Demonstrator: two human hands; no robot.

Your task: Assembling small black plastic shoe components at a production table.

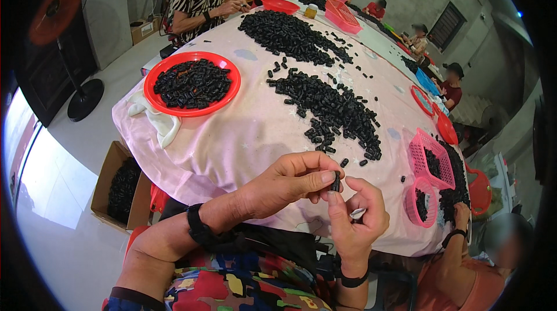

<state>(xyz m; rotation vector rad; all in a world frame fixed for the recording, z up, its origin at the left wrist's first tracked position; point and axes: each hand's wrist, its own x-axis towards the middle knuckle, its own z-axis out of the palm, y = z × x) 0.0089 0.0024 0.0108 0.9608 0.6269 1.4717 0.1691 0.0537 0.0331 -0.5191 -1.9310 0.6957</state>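
Observation:
Above the table's near edge, my left hand (pixel 296 178) pinches a small black ribbed cylinder (pixel 336 182) between thumb and fingers. My right hand (pixel 362 221) is close beside it, its thumb and forefinger at the lower end of the cylinder. A small pale, shiny flat piece (pixel 358 214) shows in the curled fingers of my right hand; its kind I cannot make out. Just beyond my hands lies a long heap of loose black cylinders (pixel 331 105), with a few single ones at its near end.
A second black heap (pixel 284 35) lies farther off. A red basin (pixel 235 93) of black pieces stands at left, beside a white cloth (pixel 165 128). Pink baskets (pixel 445 180) sit at right, near a co-worker's hand (pixel 462 213). On the floor at left is a cardboard box (pixel 107 192).

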